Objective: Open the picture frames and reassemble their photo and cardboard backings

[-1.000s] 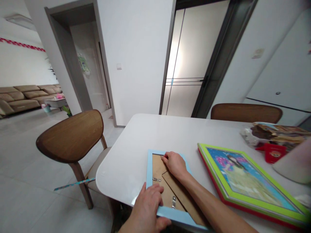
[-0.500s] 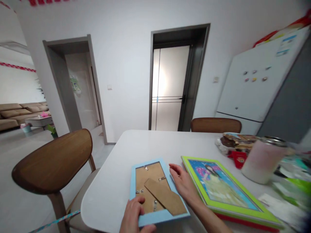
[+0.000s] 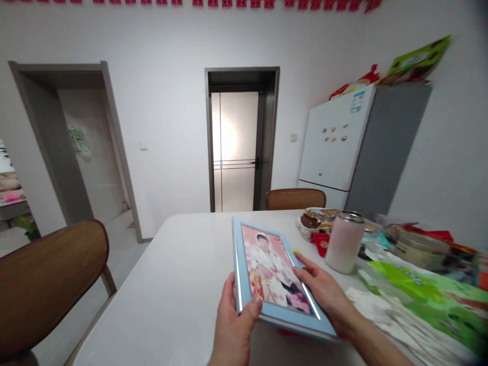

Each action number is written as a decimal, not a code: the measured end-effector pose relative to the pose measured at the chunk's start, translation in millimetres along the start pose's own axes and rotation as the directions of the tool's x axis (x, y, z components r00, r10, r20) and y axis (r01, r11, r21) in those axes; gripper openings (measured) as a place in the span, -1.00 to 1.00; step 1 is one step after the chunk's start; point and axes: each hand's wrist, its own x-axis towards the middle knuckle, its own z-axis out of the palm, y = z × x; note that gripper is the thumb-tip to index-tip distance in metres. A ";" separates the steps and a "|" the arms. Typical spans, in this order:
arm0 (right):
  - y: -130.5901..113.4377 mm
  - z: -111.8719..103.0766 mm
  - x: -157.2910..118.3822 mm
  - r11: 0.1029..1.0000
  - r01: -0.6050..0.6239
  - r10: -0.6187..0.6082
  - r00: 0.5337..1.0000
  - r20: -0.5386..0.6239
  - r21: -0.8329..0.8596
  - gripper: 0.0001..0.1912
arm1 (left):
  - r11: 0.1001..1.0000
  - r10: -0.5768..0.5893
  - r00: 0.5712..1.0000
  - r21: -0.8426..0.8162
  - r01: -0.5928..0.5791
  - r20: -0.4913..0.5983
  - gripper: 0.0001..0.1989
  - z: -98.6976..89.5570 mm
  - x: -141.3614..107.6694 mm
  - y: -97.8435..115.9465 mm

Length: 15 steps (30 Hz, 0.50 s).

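Observation:
A light blue picture frame (image 3: 280,315) is held up off the table between my two hands, its photo side facing me and tilted. My left hand (image 3: 236,317) grips its lower left edge, thumb over the front. On the right edge my right hand (image 3: 322,287) is closed, fingers at the rim. Only a sliver of the lime green frame (image 3: 296,251) peeks out behind the blue one; the rest is hidden.
On the white table (image 3: 183,284), a pink and white jar (image 3: 345,243) stands to the right, near a red packet (image 3: 321,244). White cloth (image 3: 396,315) and a green packet (image 3: 407,282) lie nearer. A wooden chair (image 3: 57,284) stands at left.
The blue frame has been lifted and turned from its brown back to its photo side, and moved right, over the green frame. Both hands now hold it. The view has swung right.

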 end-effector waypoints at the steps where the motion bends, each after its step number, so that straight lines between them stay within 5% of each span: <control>1: -3.4 -17.7 9.8 0.996 0.013 -0.016 0.999 -0.035 -0.088 -0.32 | 1.000 -0.030 0.999 -0.006 0.030 0.026 -0.43 3.8 4.4 -7.8; 4: -3.5 -56.4 33.5 0.932 0.009 -0.042 0.996 -0.082 -0.363 -0.36 | 0.997 -0.060 0.996 0.041 0.058 0.060 -0.49 10.3 17.8 -43.4; 8: 9.5 -82.2 48.3 0.821 -0.028 -0.021 0.997 -0.079 -0.570 -0.39 | 0.922 0.000 1.000 0.387 0.005 -0.013 -0.46 7.1 31.4 -84.4; 15: 40.2 -95.8 36.7 0.895 -0.199 0.188 0.980 -0.066 -0.400 -0.55 | 0.875 -0.113 0.992 0.478 0.073 0.055 -0.43 -9.0 25.3 -96.5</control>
